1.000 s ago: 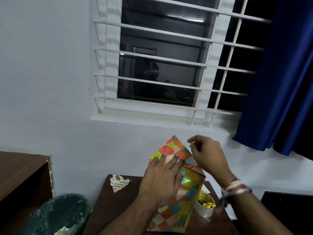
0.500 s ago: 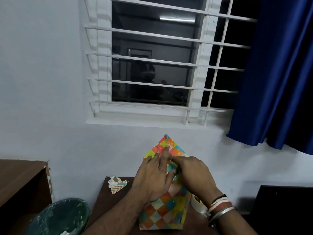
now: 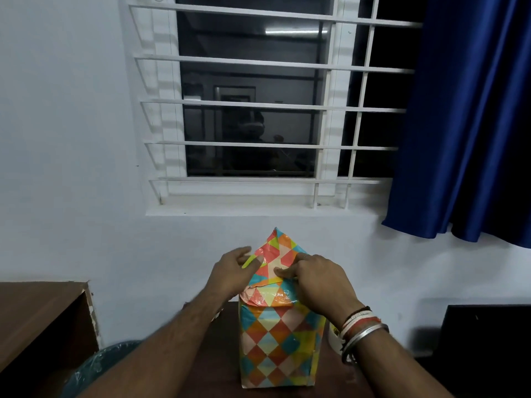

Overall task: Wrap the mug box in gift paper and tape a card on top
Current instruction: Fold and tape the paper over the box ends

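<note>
- Two hands meet at the top of the box (image 3: 277,340), low in the centre of the frame; the box stands upright on a dark brown surface (image 3: 214,366), covered in paper (image 3: 267,372) printed with bright diamonds.
- Above the box top a triangular flap (image 3: 277,249) of that paper stands up; its tip points at the wall under the window (image 3: 253,124).
- Under the flap, at the near edge of the box top, the paper bulges in a crumpled, glossy fold.
- Left hand (image 3: 234,272) comes in from the lower left, slightly blurred; its thumb lies on the front of the flap near the left corner and its fingers reach behind that corner, so the corner is pinched between them.
- Right hand (image 3: 319,280) comes in from the lower right; its thumb lies across the front of the flap just above the fold and one fingertip touches the flap's right edge; whether it grips the paper or only presses on it I cannot tell.
- Bangles (image 3: 360,330) and threads ring the right wrist; just behind them a white roll (image 3: 334,338) shows, mostly hidden.
- Lower left holds a plastic-lined bin (image 3: 94,369) beside a wooden cabinet (image 3: 37,314); a blue curtain (image 3: 471,124) hangs at the upper right.
</note>
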Tool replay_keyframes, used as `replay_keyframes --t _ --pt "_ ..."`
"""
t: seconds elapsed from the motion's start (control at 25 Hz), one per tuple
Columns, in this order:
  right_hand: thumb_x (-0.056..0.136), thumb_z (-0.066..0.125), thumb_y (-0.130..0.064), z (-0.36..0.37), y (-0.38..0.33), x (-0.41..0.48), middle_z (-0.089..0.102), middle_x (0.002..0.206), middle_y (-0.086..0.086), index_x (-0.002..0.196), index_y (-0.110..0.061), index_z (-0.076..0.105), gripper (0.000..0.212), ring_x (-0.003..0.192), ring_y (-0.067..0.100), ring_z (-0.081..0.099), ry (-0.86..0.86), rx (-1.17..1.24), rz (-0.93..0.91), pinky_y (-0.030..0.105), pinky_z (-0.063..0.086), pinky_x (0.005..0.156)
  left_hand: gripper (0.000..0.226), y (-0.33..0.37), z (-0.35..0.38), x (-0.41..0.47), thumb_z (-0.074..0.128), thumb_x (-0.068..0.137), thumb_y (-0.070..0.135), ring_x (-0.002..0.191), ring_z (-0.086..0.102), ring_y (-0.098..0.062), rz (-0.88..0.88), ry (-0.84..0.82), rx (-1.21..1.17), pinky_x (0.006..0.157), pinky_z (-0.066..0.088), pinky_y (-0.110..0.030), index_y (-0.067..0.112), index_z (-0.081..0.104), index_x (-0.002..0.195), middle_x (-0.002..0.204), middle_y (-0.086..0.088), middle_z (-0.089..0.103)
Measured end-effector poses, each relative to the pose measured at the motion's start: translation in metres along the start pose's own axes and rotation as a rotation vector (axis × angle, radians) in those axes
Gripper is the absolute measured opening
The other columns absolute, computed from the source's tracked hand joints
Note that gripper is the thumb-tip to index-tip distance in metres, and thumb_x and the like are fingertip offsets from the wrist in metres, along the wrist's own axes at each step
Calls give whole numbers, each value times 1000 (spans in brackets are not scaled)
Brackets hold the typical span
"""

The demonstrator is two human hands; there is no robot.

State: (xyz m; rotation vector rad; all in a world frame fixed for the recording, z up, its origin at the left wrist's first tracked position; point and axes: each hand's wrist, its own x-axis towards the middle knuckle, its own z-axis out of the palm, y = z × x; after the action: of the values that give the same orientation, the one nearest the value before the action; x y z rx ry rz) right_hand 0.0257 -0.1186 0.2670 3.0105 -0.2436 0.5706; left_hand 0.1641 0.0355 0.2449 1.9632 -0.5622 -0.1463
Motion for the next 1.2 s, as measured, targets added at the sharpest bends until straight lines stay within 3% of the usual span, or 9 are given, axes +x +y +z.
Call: replay_keyframes --t 0.12,0.32,0.48,0.72,0.88,1.0,1.2 --pt "108 43 -39 4 1 0 57 140 -8 146 -50 49 40 119 18 57 6 14 12 33 53 94 46 0 -2 10 68 95 45 98 74 -19 -82 -81 -28 89 63 -39 15 71 128 119 -2 75" --pt "109 41 -38 4 2 0 56 140 -8 146 -51 49 40 120 18 56 9 27 4 34 52 94 42 4 -8 21 72 92 43 95 75 -18 -54 -189 -44 87 63 -36 14 75 122 111 0 77" --pt "109 39 -37 4 4 0 55 143 -9 146 -51 49 40 121 18 55 22 40 8 33 51 97 37 12 -6 31 75 89 44 87 76 -14 12 -232 48 75 63 -27 18 76 116 102 4 78" --pt "109 40 -42 9 3 2 54 145 -9 147 -53 46 40 122 19 55 22 46 6 35 51 98 34 22 -4 47 77 89 40 86 78 -17 -5 -217 -92 77 65 -31 14 78 110 100 -2 80" --pt "109 40 -39 10 6 2 53 145 -8 148 -53 43 41 123 19 54 19 40 -4 35 52 99 29 34 -5 57 81 87 34 93 77 -21 8 -196 -178 87 63 -40 15 78 109 103 -5 79" --pt "109 39 -38 9 5 3 53 146 -8 148 -53 43 42 124 19 53 26 51 -12 35 51 100 22 41 -8 62 77 91 31 99 75 -22 28 -221 -217 90 63 -43 22 77 110 109 -6 77" --pt "105 41 -36 4 3 -2 62 135 -8 148 -48 38 45 112 18 60 54 99 59 33 54 92 24 49 -11 63 69 97 30 100 74 -22 67 -244 -161 82 64 -33 21 76 118 111 -4 76"
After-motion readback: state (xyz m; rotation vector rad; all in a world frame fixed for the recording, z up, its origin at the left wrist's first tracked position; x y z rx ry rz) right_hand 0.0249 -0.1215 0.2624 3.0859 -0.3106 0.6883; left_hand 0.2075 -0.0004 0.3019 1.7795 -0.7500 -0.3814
